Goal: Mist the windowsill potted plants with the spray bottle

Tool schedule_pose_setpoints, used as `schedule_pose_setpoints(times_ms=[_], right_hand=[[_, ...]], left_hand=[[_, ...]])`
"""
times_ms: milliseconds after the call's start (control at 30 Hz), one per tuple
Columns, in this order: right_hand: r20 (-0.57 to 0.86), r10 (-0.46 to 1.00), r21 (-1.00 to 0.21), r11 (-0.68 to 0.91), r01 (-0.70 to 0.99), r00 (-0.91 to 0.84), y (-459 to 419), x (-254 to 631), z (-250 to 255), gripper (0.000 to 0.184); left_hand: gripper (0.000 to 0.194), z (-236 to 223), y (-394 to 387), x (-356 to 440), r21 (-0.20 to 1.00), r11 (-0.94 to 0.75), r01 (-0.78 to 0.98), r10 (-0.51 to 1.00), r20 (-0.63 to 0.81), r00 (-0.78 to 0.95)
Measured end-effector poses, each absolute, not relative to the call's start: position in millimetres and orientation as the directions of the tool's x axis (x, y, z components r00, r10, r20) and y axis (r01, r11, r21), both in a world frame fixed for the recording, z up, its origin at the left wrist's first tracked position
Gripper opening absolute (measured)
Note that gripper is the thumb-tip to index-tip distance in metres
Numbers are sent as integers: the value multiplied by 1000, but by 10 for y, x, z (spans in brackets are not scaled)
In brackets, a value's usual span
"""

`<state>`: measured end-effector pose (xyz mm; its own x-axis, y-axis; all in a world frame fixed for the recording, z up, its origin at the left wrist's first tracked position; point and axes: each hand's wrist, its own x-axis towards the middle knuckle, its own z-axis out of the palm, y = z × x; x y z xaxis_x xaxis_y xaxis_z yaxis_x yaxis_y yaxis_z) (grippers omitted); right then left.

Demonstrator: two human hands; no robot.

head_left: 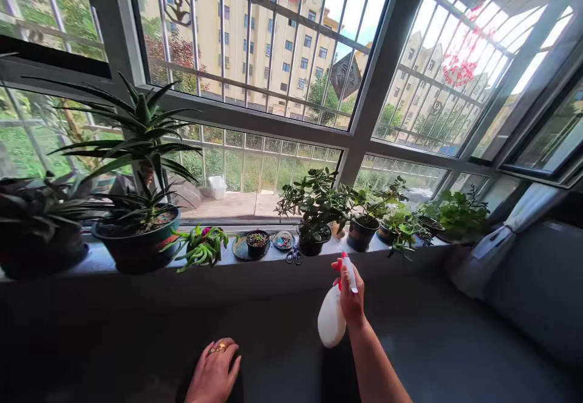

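Observation:
My right hand (352, 291) is wrapped around the neck and trigger of a white spray bottle (331, 318) with a red nozzle. The bottle hangs in front of the sill, its nozzle toward the potted plants. Nearest to that nozzle stand a leafy jade-like plant (314, 199) in a dark pot and a smaller pot (363, 234) to its right. My left hand (215, 366), with a gold ring on one finger, lies on a dark surface that looks like my knee. It holds nothing, and its fingers lie loosely flat.
Along the windowsill (237, 264) stand a tall aloe-like plant (146, 148), a trailing succulent (203, 246), a small black pot (257, 243), a little dish (283, 240) and scissors (294, 256). More green plants (462, 213) fill the right end, beside a tied curtain (510, 233). A barred window rises behind.

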<state>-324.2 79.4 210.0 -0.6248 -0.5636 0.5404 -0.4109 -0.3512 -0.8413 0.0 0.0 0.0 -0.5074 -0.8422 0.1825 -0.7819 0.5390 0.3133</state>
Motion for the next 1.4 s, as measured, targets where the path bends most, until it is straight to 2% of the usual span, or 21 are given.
schedule_pose_setpoints(times_ms=[167,500,833,967,1200,1400], right_hand=[[534,-583,-845,-337,-415,-613,905,-3359,2119,47],[618,-544,-777,-314,-545,-568,1190,-3697,2198,35],[617,-529,-782,-331,-529,-582,1278,-3708,2378,36],[617,-546,-780,-328,-533,-567,1213,-3721,2312,35],[511,-598,-857,-301,-418,-617,1139,-3698,2142,38],[491,-610,-869,-298,-394,-622,1161,-3680,2118,38]], left_hand=[[38,-191,-25,27,332,534,-777,-844,254,-472],[43,-164,-46,-211,271,535,-800,-845,173,-506],[33,-207,-82,-215,298,574,-763,-817,271,-509],[33,-133,-60,-244,311,566,-763,-823,258,-506],[35,-129,-46,-214,326,555,-766,-832,243,-499],[38,-75,-23,-174,312,532,-787,-847,203,-492]])
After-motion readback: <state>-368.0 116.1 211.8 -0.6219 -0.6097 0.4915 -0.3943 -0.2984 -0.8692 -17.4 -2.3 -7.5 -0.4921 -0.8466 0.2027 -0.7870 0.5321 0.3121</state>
